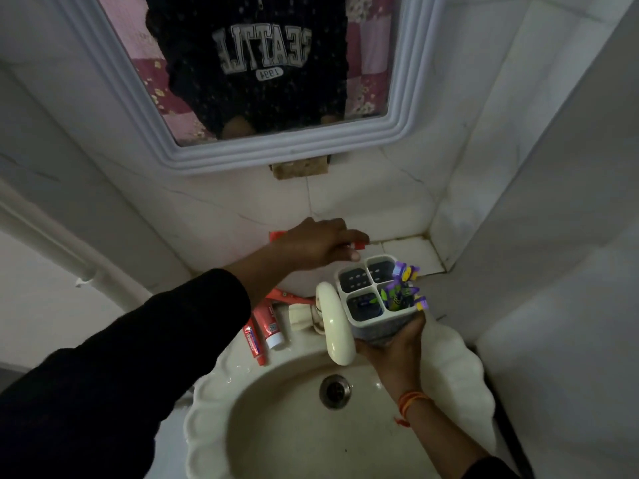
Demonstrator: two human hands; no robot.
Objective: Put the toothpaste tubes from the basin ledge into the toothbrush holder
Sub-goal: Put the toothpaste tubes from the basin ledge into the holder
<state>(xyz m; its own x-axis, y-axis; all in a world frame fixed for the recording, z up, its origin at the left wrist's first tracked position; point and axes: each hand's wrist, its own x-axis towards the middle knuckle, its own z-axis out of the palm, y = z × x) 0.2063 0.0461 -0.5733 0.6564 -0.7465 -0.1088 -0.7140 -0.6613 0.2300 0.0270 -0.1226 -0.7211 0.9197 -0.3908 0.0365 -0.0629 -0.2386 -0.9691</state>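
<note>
While a red toothpaste tube (358, 245) is pinched, apparently, in the left hand (318, 245) just behind the toothbrush holder (371, 295) gripped by the right hand (397, 344), the compartment could be missed and the tube dropped, two tubes (262, 331) being left on the ledge.

Left arm: extended forward and to right, black sleeve to mid-forearm, wrist bare. Left hand (320, 245): palm down, knuckles up, fingers curled closed around toothpaste tube (278, 235), red cap protruding past fingertips. Right arm: enters from lower right, forearm bare, orange thread band at wrist. Right hand (397, 344): palm up, fingers wrapped under base of toothbrush holder (375, 295), supporting it upright.
</note>
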